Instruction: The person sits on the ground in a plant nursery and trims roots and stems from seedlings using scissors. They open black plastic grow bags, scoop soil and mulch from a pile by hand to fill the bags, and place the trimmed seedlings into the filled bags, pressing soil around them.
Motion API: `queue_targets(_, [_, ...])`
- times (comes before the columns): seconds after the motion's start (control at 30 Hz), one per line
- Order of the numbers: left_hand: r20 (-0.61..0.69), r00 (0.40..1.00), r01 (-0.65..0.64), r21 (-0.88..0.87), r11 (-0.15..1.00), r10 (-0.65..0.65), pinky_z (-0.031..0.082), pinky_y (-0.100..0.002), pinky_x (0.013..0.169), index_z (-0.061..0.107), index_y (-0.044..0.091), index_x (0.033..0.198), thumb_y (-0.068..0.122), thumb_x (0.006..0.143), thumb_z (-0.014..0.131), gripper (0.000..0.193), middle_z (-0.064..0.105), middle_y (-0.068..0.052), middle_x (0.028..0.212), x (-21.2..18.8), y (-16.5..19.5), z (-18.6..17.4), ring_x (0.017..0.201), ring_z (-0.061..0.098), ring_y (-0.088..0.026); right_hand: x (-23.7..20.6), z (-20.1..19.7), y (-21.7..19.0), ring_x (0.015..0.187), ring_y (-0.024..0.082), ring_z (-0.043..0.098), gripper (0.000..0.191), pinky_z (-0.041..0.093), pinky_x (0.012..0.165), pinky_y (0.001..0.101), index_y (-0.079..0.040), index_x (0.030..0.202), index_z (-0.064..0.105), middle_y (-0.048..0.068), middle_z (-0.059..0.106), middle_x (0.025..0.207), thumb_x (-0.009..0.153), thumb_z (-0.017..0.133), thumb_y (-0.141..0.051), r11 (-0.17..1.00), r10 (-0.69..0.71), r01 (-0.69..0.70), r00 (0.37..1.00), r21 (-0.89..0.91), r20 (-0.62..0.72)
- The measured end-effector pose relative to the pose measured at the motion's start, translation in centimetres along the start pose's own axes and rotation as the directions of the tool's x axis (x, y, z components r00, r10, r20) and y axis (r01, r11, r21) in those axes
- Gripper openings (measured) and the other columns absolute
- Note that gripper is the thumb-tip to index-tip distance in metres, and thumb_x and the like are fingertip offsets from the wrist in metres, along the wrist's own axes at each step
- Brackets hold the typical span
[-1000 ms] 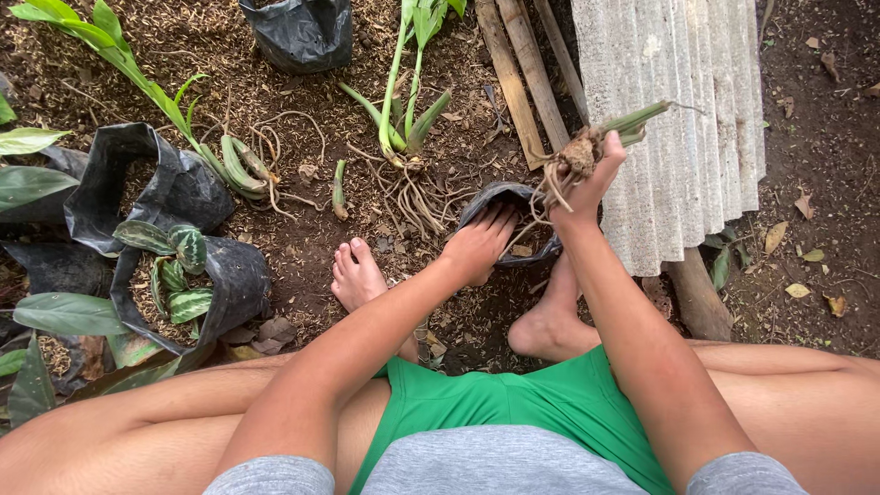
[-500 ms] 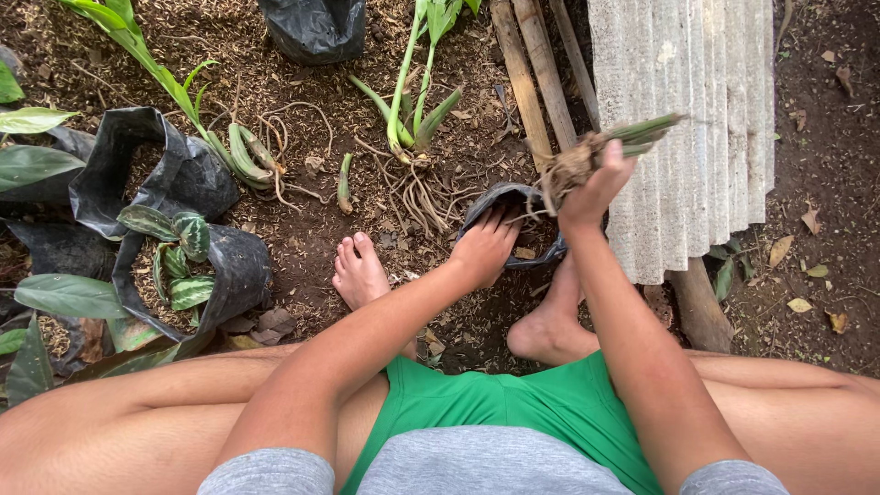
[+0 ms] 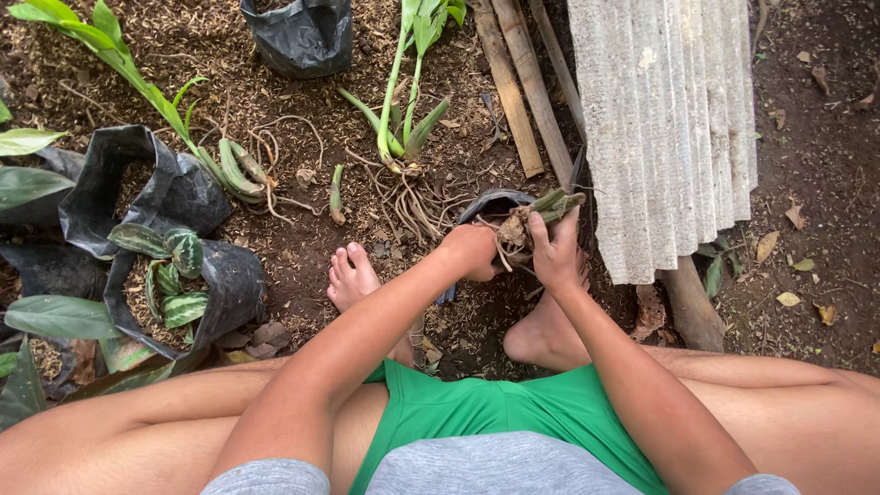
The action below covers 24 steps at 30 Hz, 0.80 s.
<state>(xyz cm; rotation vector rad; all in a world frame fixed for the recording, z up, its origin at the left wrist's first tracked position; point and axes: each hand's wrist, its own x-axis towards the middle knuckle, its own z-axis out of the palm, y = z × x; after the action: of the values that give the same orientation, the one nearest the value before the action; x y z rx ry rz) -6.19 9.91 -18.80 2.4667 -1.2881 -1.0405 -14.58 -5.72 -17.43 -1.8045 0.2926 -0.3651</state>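
Right hand (image 3: 559, 257) pinches rooted cutting (image 3: 536, 215) over black bag (image 3: 486, 203). Left hand (image 3: 472, 249) curled at bag's rim, touching roots. Corrugated sheet (image 3: 669, 128) at 3 o'clock.

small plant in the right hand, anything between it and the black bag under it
Nothing visible. The right hand holds the small plant directly over the black bag; the left hand grips the bag's near edge, beside the roots, not under them.

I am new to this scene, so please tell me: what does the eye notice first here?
At centre, the right hand holds a small rooted plant cutting over a black plastic grow bag, with the left hand beside it. Long-leaved uprooted green plants lie on the soil behind, a grey corrugated sheet to the right.
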Motion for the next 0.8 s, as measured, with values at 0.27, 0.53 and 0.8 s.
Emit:
queue_targets(0.27, [-0.215, 0.954, -0.102, 0.418, 0.903, 0.207, 0.051, -0.040, 0.098, 0.072, 0.002, 0.107, 0.032, 0.089, 0.067, 0.036, 0.070, -0.016, 0.117, 0.1, 0.4, 3.9, 0.118, 0.063, -0.030, 1.3, 0.7, 0.5, 0.097, 0.023, 0.063, 0.054, 0.051, 0.092, 0.0379, 0.000, 0.138, 0.037, 0.014, 0.067, 0.110, 0.108, 0.064, -0.035, 0.975, 0.056, -0.042, 0.997, -0.220, 0.061])
queue_targets(0.53, [-0.180, 0.952, -0.133, 0.483, 0.866, 0.247, 0.052, -0.042, 0.096, 0.071, 0.000, 0.112, 0.016, 0.098, 0.054, 0.027, 0.072, -0.017, 0.115, -0.2, 1.4, 5.6, 0.115, 0.066, -0.034, 2.0, -0.2, -1.6, 0.094, 0.022, 0.066, 0.064, 0.053, 0.085, 0.0376, -0.002, 0.123, 0.052, 0.013, 0.065, 0.106, 0.083, 0.087, -0.038, 0.921, 0.074, -0.043, 0.995, -0.387, 0.065])
queue_targets(0.8, [-0.296, 0.914, -0.088, 0.521, 0.849, 0.277, 0.054, -0.041, 0.086, 0.074, 0.004, 0.102, 0.019, 0.088, 0.061, 0.024, 0.073, -0.012, 0.102, -0.5, 3.1, 3.7, 0.101, 0.069, -0.033, 3.5, -2.1, -1.9, 0.091, 0.030, 0.064, 0.063, 0.053, 0.080, 0.0412, 0.001, 0.110, 0.054, 0.017, 0.061, 0.101, 0.072, 0.093, -0.030, 0.867, -0.053, 0.121, 0.987, -0.483, 0.154])
